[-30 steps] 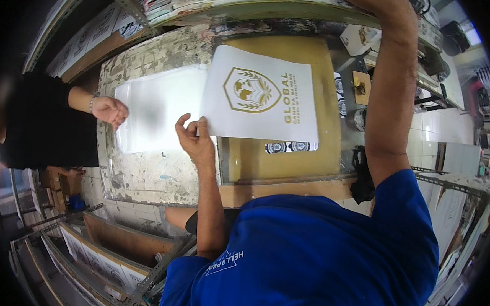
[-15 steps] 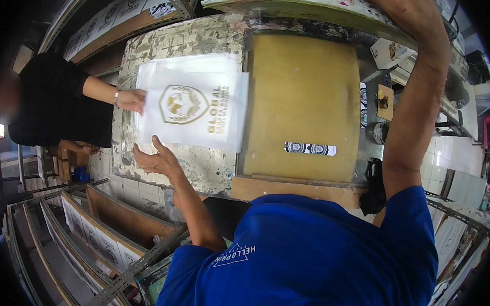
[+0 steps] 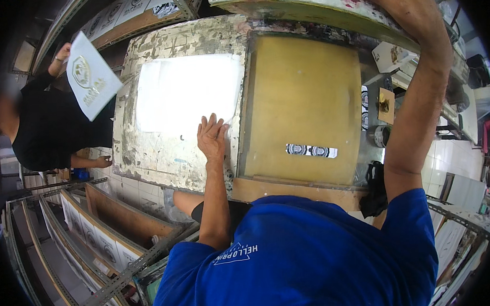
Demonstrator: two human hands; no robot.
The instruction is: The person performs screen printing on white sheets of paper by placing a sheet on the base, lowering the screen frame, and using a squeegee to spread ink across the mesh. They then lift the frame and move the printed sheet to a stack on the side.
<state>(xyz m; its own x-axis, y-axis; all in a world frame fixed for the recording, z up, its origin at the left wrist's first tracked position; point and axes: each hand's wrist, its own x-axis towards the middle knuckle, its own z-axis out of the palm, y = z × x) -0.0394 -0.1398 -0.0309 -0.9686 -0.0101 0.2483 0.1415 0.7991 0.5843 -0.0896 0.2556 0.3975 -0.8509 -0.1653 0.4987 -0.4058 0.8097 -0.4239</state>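
Note:
My left hand reaches over the pale, paint-worn tabletop, fingers stretched out and resting at the near right corner of a blank white sheet. Whether more sheets lie beneath it I cannot tell. Up at the top right my right hand is closed on the edge of a raised, paint-stained wooden frame; part of its grip is cut off by the picture's edge. At the left, a co-worker's hand holds up a white sheet with a gold emblem.
Right of the sheet lies a yellowish panel with a small black-and-white printed strip on it. A can and a brown card sit farther right. Metal-edged racks stand at lower left, and another shelf at upper left.
The co-worker has lifted the emblem-printed sheet off the table to the left, exposing the blank one. My left hand has moved right to the sheet's corner. My right hand stays on the frame.

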